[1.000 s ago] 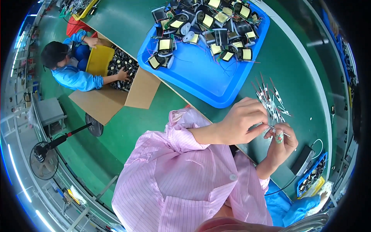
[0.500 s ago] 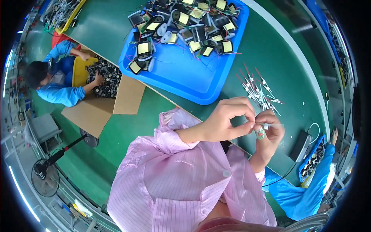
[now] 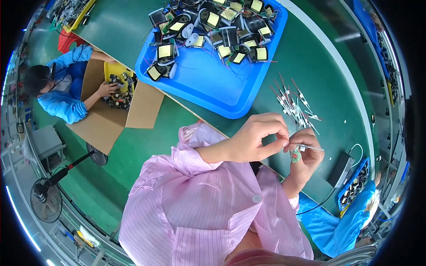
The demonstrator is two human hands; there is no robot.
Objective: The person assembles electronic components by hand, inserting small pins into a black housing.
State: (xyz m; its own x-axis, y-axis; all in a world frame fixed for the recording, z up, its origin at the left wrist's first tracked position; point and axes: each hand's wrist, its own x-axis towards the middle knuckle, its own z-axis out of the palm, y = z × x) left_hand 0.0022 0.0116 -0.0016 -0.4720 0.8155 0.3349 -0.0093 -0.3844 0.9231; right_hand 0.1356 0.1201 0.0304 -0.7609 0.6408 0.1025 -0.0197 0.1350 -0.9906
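Observation:
My left hand (image 3: 262, 136) is closed in a pinch, thumb against forefinger, right beside the fingertips of my right hand. Whatever lies in that pinch is too small to make out. Between the fingers of my right hand (image 3: 306, 155) is a thin wire lead (image 3: 316, 148) with a small white connector, its pale end sticking out to the right. A green and red patterned patch covers part of the right thumb. Just beyond both hands lies a loose pile of similar wire leads (image 3: 293, 105), red and white, on the green table (image 3: 319, 177).
A blue tray (image 3: 208, 91) holds many black parts with yellow pads. At left, a co-worker (image 3: 66, 95) reaches into a cardboard box (image 3: 144, 104). A black adapter (image 3: 341, 170) with a cable lies at right, near another person's blue sleeve (image 3: 341, 221). A fan (image 3: 46, 199) stands lower left.
My hands stay nearly in place; the fingers have shifted slightly and the wire lead now slants down to the right. The co-worker's yellow tray has moved down inside the box.

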